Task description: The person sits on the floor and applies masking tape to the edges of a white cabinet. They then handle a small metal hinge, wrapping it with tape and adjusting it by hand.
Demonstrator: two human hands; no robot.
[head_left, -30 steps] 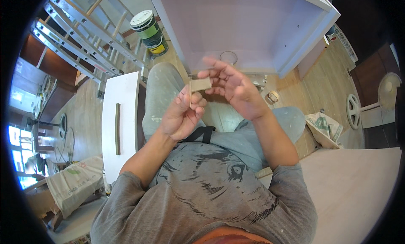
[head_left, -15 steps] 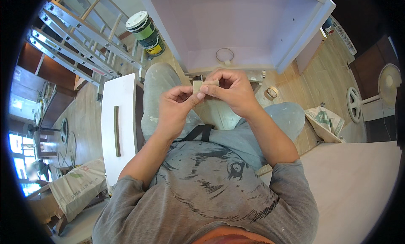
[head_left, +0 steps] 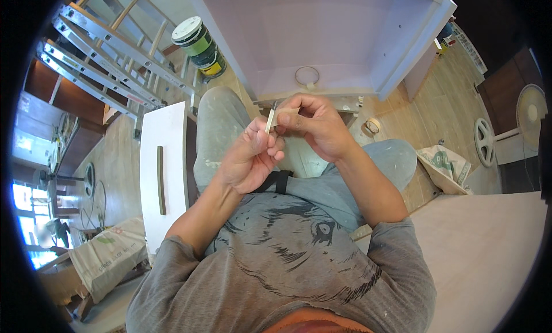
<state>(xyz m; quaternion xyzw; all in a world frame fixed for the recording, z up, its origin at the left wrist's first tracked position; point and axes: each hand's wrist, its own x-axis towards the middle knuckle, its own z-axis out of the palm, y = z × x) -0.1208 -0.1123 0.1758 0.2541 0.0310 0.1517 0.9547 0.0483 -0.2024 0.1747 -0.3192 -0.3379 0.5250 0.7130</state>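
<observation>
Both hands meet in front of the cabinet's open front, above my knees. My left hand pinches a small flat pale piece, turned so its narrow edge shows. At its right side, my right hand grips a short beige strip between thumb and fingers; it looks like masking tape. The strip lies against or very near the small piece, and I cannot tell how far they touch. A little dark bit shows just beyond the fingertips; its kind is unclear.
The lilac-lined cabinet stands ahead, with a tape ring inside. A white drawer front with a bar handle is at my left. Beyond stand a green bucket and ladders. A tape roll and sack lie right.
My left hand has turned, tipping the small piece from its broad face to its edge. The right hand stays nearly in place with the strip.
</observation>
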